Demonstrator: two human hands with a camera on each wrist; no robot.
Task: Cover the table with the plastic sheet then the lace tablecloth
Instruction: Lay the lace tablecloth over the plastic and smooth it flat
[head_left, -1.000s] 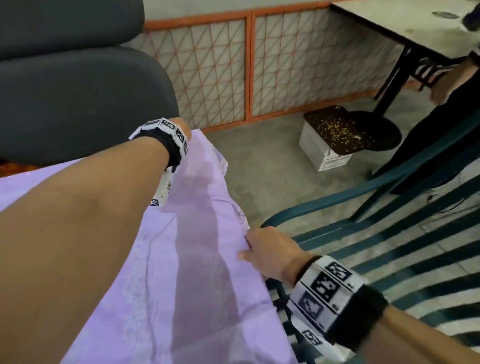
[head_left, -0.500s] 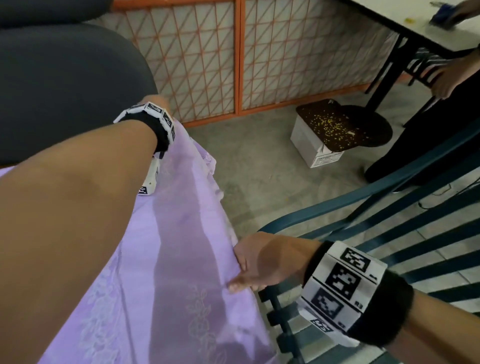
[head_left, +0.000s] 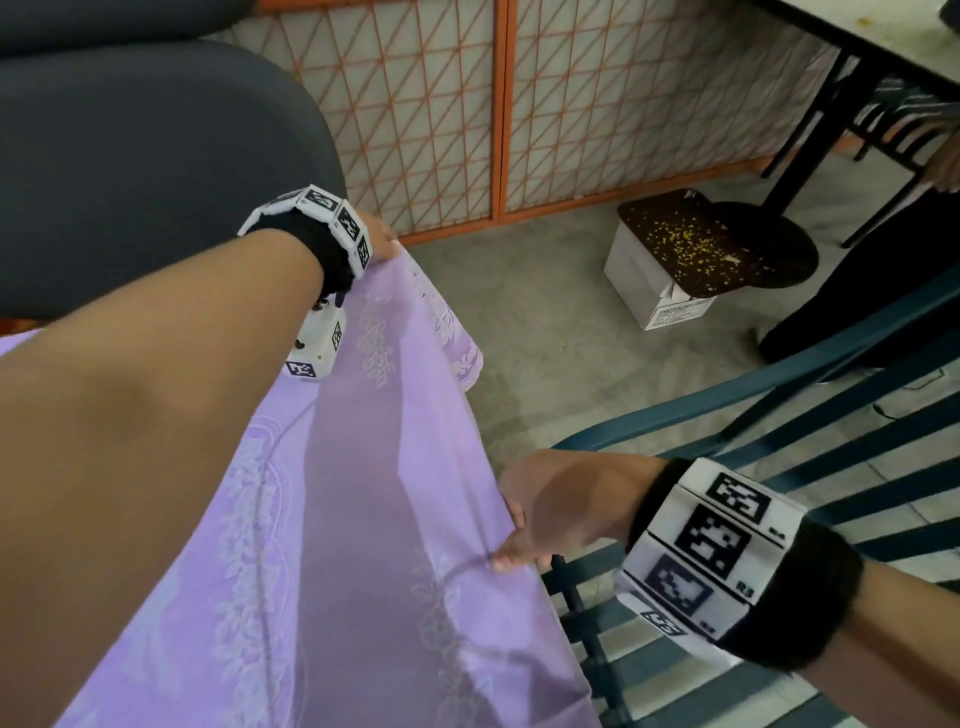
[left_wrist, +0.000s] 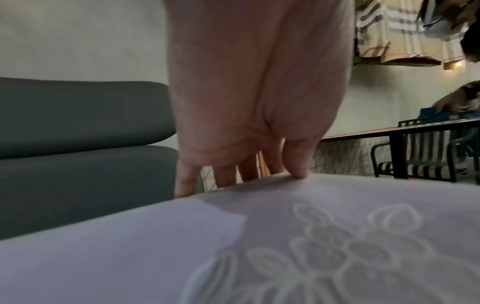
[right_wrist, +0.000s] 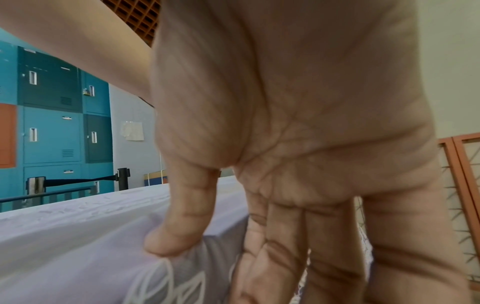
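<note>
A lilac lace tablecloth (head_left: 363, 519) with white flower embroidery lies over the table and hangs down its right side. My left hand (head_left: 382, 241) holds the far right corner. In the left wrist view its thumb presses on top of the tablecloth (left_wrist: 311, 246) and the fingers (left_wrist: 226, 174) drop behind the edge. My right hand (head_left: 514, 540) is at the near right edge, where its thumb (right_wrist: 166, 238) pinches a fold of the tablecloth (right_wrist: 64, 236) against fingers pointing down the hanging side. A crease runs from the thumb. No plastic sheet can be made out.
A dark grey sofa (head_left: 130, 156) stands behind the far edge. A green slatted chair (head_left: 779, 415) is close to my right hand. On the floor sit a white box (head_left: 660, 291) and a table base. A lattice screen (head_left: 467, 104) lines the back, and another person (head_left: 883, 291) stands at right.
My right hand has slid nearer along the table's right edge and now pinches the cloth, raising a crease. My left hand has stayed at the far corner.
</note>
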